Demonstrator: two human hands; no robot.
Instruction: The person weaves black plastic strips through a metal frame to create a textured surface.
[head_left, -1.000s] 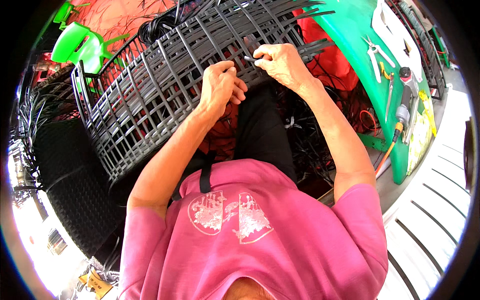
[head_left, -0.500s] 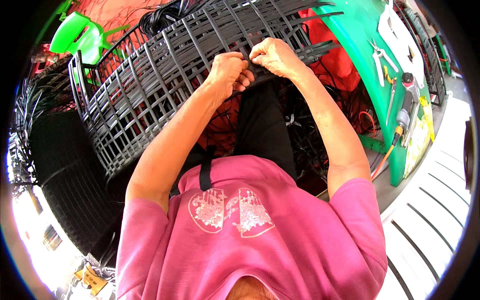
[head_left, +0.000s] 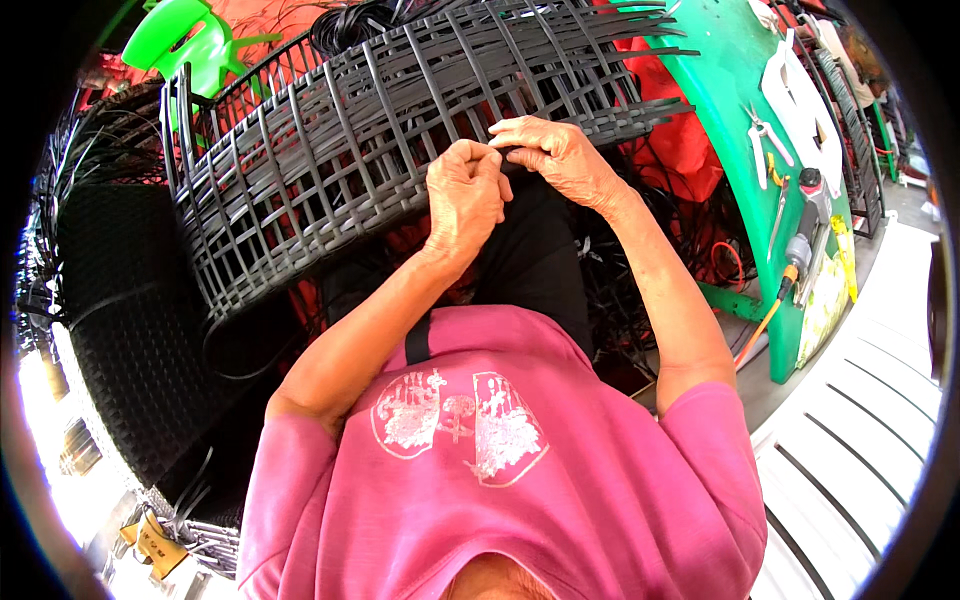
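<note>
A curved panel of black plastic wicker (head_left: pixel 350 190), its flat strips woven over upright bars, stands in front of me. Both hands meet at its near rim, right of the middle. My left hand (head_left: pixel 466 197) is closed, thumb and index finger pinched together at the rim. From the right, my right hand (head_left: pixel 562 162) reaches in with index finger bent over and thumb beneath, its tips almost touching the left ones. A dark bit of weaving strip shows between the fingertips; most of it is hidden by them. Loose strip ends (head_left: pixel 650 110) stick out at the panel's right side.
Right of me stands a green table (head_left: pixel 740 150) with pliers (head_left: pixel 765 135), a power tool (head_left: pixel 803 235) on an orange cord, and a white plastic piece (head_left: pixel 800 100). A black woven piece (head_left: pixel 130 340) is at left, a green chair (head_left: pixel 180 45) behind. White slatted surface (head_left: pixel 860 420) at lower right.
Both hands have come slightly nearer to me, along with the panel's near rim. My left hand has turned from curled, visible fingers to a pinch; my right index finger now stretches over it.
</note>
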